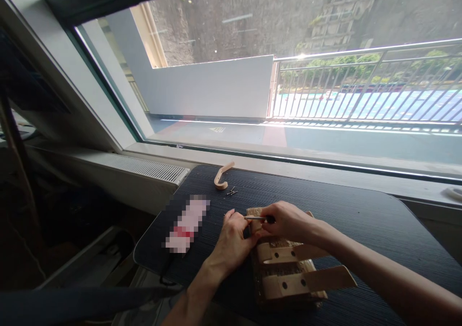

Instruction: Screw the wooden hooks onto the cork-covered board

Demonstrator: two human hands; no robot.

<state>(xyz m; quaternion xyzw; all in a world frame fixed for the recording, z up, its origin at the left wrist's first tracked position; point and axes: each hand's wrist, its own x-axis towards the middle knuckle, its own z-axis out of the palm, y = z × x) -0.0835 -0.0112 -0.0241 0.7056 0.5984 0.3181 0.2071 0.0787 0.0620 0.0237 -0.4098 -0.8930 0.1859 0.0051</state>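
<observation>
My right hand (285, 222) is closed around a screwdriver (254, 218) with a dark handle. Its metal shaft points left, and the tip meets the fingers of my left hand (234, 234). Those fingers are curled at the far left edge of a rough wooden block (260, 287); whatever they grip is hidden. Across the block lie light wooden hooks (288, 282), each of the nearer two showing a pair of dark holes. A loose wooden hook (221, 178) rests on the table beyond my hands, with several small screws (231, 192) beside it.
The dark table (375, 230) has rounded corners and stands against a window sill (288, 167). A pixelated pinkish item (189, 222) lies on its left side. Left of the table is a white vented ledge (144, 167). Outside the large window runs a railing (361, 83).
</observation>
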